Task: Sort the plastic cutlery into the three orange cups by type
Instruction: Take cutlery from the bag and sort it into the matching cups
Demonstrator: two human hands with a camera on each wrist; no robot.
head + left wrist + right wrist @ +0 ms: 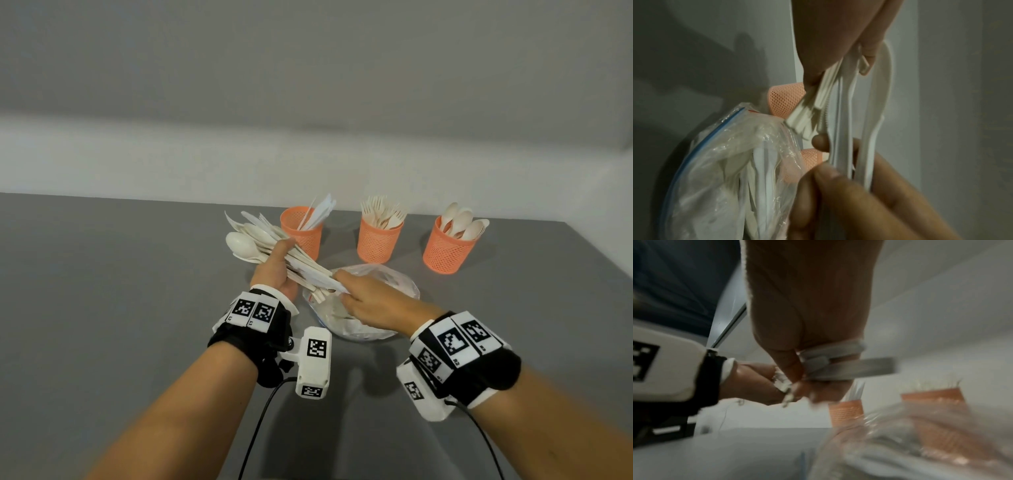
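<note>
My left hand (279, 260) grips a mixed bundle of white plastic cutlery (260, 240), with the spoon bowls and blades fanned out to the upper left. My right hand (342, 287) pinches a few pieces at the bundle's handle end, one of them a serrated knife (835, 146). Three orange mesh cups stand behind. The left cup (301, 240) holds knives, the middle cup (379, 243) forks and the right cup (445, 253) spoons. In the right wrist view, flat white handles (849, 368) cross under my right hand's fingers (793, 368).
A clear zip bag (383, 294) with more white cutlery lies on the grey table (120, 291) under my right hand. The table's right edge slants off behind the spoon cup. A pale wall rises behind the cups. Cables trail from both wrist cameras.
</note>
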